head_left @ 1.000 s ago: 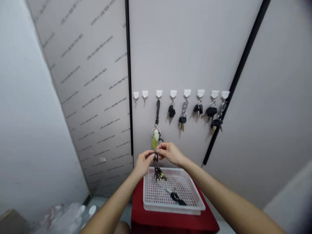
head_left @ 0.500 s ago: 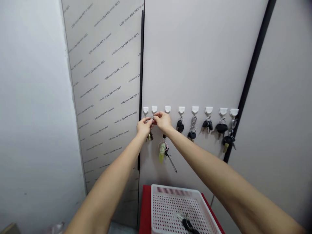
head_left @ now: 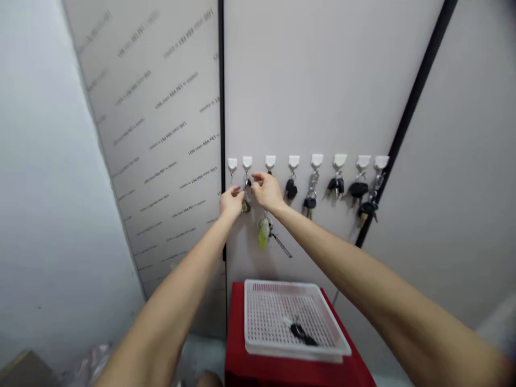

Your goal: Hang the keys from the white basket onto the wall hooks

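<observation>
A bunch of keys (head_left: 246, 205) hangs by a metal ring from the second white hook (head_left: 247, 162) from the left. Close to the left side of the bunch, my left hand (head_left: 231, 202) has its fingers apart, with no grip on the keys visible. My right hand (head_left: 266, 191) is just right of the ring, thumb and index finger parted, and partly covers the third hook's keys. Below it dangles a yellow-green key tag (head_left: 263, 234) with a thin metal strip. The leftmost hook (head_left: 233, 165) is above my left hand.
Several more key bunches, such as black-headed keys (head_left: 291, 189), hang in a row to the right. Beneath stands a white perforated basket (head_left: 298, 352) on a red surface (head_left: 237, 344), with black-handled keys (head_left: 301, 333) in it. A white wall (head_left: 40, 188) bounds the left.
My fingers were together at the ring by the second hook; now the hands have parted and the bunch hangs from the hook. The view has shifted, showing more of the basket.
</observation>
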Action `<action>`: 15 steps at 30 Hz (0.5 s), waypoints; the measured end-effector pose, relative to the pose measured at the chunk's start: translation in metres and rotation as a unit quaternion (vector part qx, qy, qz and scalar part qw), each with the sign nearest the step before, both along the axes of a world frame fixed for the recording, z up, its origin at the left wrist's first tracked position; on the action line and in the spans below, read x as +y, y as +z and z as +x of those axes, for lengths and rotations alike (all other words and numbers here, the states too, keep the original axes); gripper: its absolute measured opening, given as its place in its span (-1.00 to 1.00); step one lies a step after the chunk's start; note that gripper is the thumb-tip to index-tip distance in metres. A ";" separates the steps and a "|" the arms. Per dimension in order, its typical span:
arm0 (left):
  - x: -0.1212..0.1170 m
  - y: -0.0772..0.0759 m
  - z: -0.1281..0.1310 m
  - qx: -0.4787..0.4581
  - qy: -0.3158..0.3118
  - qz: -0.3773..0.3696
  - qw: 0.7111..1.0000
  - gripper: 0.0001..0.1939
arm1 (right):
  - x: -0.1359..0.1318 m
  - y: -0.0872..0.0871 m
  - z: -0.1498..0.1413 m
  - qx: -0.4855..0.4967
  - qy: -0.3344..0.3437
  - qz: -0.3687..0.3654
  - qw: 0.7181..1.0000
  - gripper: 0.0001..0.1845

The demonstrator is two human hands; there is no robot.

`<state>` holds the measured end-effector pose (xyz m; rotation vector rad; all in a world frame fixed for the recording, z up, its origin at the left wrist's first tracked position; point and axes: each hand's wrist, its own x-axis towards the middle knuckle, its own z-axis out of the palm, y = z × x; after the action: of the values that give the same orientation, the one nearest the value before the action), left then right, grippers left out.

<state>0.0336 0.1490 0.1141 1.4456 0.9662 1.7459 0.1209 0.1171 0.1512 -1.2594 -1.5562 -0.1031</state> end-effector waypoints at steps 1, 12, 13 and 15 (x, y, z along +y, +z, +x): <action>-0.007 -0.013 -0.001 0.022 0.014 0.015 1.000 -0.76 | -0.011 -0.011 0.006 -0.021 0.013 0.005 1.000 -0.72; -0.116 -0.196 0.035 0.326 -0.225 -0.078 0.915 -0.75 | -0.120 -0.214 0.112 -0.214 0.103 -0.498 0.834 -0.81; -0.117 -0.205 0.038 0.352 -0.234 -0.076 0.903 -0.74 | -0.123 -0.222 0.116 -0.214 0.089 -0.500 0.835 -0.80; -0.116 -0.216 0.045 0.382 -0.238 -0.069 0.890 -0.70 | -0.125 -0.233 0.117 -0.215 0.071 -0.486 0.844 -0.81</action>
<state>0.0789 0.0325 -0.1017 2.1042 0.9598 0.7202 0.2383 -0.0078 -0.0816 -1.9764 -2.1994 0.6247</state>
